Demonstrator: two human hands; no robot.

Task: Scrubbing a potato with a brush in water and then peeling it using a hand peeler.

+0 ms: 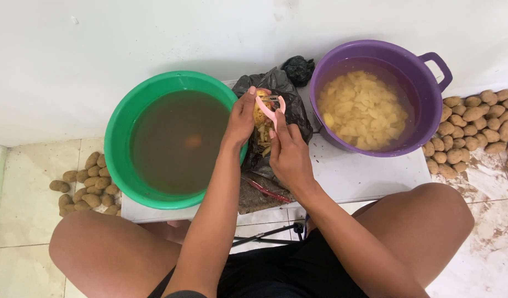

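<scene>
Half-peeled yellow-brown potato (261, 115) is pinched in left hand (240, 118) fingers, held over the crumpled black plastic bag (290, 110) at the middle of the white worktop (353, 174), near its back edge. Right hand (290, 157) fingers are closed around a pink Y-shaped plastic peeler (271, 110), blade on the potato's top. Peel scraps (263, 138) hang below, over the bag.

To do it well, I'd judge: short strokes away from the thumb, rotate the potato between passes, keep it above the bag.

Green round plastic basin (121, 138) of murky water sits at the left edge; purple handled plastic tub (425, 99) of peeled pieces at the right. Unpeeled potatoes (477, 127) lie on the floor.
</scene>
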